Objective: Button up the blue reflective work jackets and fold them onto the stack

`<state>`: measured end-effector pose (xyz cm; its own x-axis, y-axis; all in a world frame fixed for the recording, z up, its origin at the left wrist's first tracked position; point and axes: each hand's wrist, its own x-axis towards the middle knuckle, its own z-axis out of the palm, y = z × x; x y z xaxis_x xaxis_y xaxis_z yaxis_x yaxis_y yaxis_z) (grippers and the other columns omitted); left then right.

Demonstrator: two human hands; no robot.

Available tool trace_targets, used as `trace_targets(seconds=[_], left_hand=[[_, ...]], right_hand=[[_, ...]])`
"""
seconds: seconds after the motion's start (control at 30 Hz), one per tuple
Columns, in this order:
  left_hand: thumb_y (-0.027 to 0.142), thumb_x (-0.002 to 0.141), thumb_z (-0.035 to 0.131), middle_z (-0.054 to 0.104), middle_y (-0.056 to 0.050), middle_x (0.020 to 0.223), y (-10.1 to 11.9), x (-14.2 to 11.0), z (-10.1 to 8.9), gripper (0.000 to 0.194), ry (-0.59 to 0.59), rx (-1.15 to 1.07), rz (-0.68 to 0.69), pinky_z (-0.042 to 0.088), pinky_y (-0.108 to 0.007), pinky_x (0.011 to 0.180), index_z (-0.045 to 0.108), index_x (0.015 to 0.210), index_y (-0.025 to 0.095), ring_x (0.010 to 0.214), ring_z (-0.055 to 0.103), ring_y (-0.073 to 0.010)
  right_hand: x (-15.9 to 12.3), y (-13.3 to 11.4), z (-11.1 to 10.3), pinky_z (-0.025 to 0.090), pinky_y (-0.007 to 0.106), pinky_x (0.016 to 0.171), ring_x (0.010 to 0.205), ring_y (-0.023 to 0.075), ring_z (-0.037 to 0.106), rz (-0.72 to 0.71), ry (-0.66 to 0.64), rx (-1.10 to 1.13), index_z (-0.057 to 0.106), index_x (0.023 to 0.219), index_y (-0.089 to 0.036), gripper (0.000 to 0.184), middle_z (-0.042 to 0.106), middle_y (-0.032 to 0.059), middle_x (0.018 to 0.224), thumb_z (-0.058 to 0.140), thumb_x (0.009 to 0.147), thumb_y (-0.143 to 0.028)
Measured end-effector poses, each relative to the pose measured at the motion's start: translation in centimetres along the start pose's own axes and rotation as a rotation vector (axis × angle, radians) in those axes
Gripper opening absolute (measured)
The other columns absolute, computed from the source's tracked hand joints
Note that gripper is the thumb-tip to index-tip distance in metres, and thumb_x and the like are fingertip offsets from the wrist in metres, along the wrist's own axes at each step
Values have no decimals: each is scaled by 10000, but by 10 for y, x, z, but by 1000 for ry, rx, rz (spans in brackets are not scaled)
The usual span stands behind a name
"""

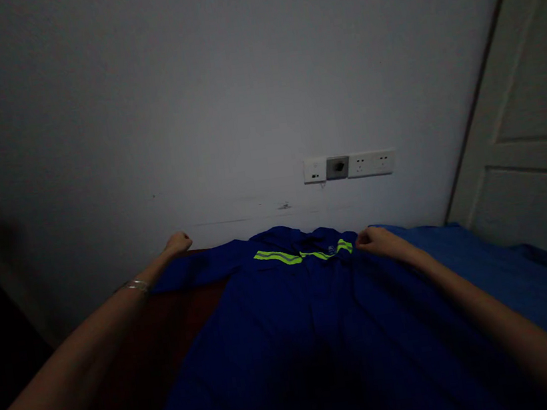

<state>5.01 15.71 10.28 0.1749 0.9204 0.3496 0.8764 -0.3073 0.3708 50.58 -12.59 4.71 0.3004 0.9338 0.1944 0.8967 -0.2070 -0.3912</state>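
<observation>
A dark blue work jacket (pixel 289 324) with neon yellow-green stripes (pixel 280 256) across its chest lies spread flat in front of me, collar toward the wall. My left hand (pixel 178 243) is closed at the far end of the jacket's left sleeve. My right hand (pixel 373 240) is closed on the cloth at the jacket's right shoulder, beside the stripes. A thin silver bangle (pixel 137 286) sits on my left wrist. The room is dim and the near part of the jacket is in shadow.
The jacket lies on a dark reddish-brown surface (pixel 168 320). More blue cloth (pixel 504 269) spreads to the right. A white wall stands close behind, with a row of sockets and a switch (pixel 349 167). A white panelled door (pixel 533 150) is at the right.
</observation>
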Motion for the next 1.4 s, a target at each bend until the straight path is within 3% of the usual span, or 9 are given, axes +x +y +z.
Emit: trace_targets(seconds=[0.13, 0.27, 0.4, 0.5, 0.57, 0.73, 0.87, 1.17, 1.4], left_hand=[[158, 653, 534, 662, -106, 889, 76, -1, 45, 141, -156, 97, 259, 433, -269, 786, 655, 724, 141, 910, 595, -238], [187, 721, 495, 608, -120, 1044, 149, -37, 90, 217, -250, 230, 595, 427, -308, 821, 656, 864, 164, 966, 563, -240], [176, 773, 432, 578, -147, 1057, 204, -86, 126, 265, -277, 373, 922, 441, -334, 798, 637, 940, 160, 1018, 523, -259], [184, 802, 401, 584, -139, 1043, 233, -119, 149, 270, -285, 301, 938, 440, -331, 795, 639, 927, 163, 1006, 532, -247], [190, 810, 395, 596, -125, 1030, 247, -135, 164, 269, -283, 192, 864, 436, -320, 793, 640, 920, 172, 995, 544, -235], [300, 865, 349, 640, -110, 981, 271, -152, 200, 311, -293, 1, 576, 437, -279, 712, 626, 936, 177, 897, 597, -209], [519, 848, 334, 657, -109, 944, 274, -157, 219, 440, -341, -47, 372, 439, -290, 661, 612, 907, 183, 866, 617, -234], [419, 876, 322, 647, -142, 966, 262, -170, 231, 369, -259, 50, 467, 437, -335, 712, 565, 1007, 174, 902, 618, -260], [395, 882, 318, 650, -118, 949, 262, -171, 233, 356, -242, 61, 461, 441, -325, 725, 551, 1008, 157, 886, 619, -246]], right_hand=[[-50, 59, -18, 411, 268, 636, 816, 225, 628, 187, -26, -263, 670, 917, -161, 260, 681, 98, 872, 547, 726, -288], [-113, 92, -18, 423, 309, 681, 891, 265, 616, 250, -82, -385, 645, 994, -157, 346, 665, 128, 959, 528, 764, -388], [-170, 85, -17, 426, 315, 656, 845, 274, 625, 242, -152, -343, 659, 917, -162, 495, 668, 137, 911, 453, 771, -588], [-210, 64, -23, 428, 325, 628, 777, 273, 624, 201, -158, -297, 650, 878, -176, 535, 664, 127, 861, 451, 734, -651], [-237, 52, -24, 435, 335, 639, 736, 266, 620, 173, -193, -231, 653, 847, -194, 517, 666, 111, 818, 499, 689, -661], [-291, 40, -10, 418, 416, 879, 1019, 339, 564, 224, -325, -55, 603, 1151, -227, 649, 611, 156, 1132, 640, 602, -571], [-302, 36, -3, 346, 434, 993, 1172, 339, 458, 319, -370, -49, 484, 1290, -230, 715, 452, 141, 1329, 630, 634, -475], [-308, 40, -12, 421, 439, 938, 1117, 350, 507, 253, -378, -23, 573, 1171, -386, 662, 494, 62, 1302, 711, 526, -319], [-312, 51, -8, 428, 367, 907, 1056, 275, 556, 135, -293, -39, 616, 1119, -315, 452, 592, 69, 1178, 593, 668, -302]])
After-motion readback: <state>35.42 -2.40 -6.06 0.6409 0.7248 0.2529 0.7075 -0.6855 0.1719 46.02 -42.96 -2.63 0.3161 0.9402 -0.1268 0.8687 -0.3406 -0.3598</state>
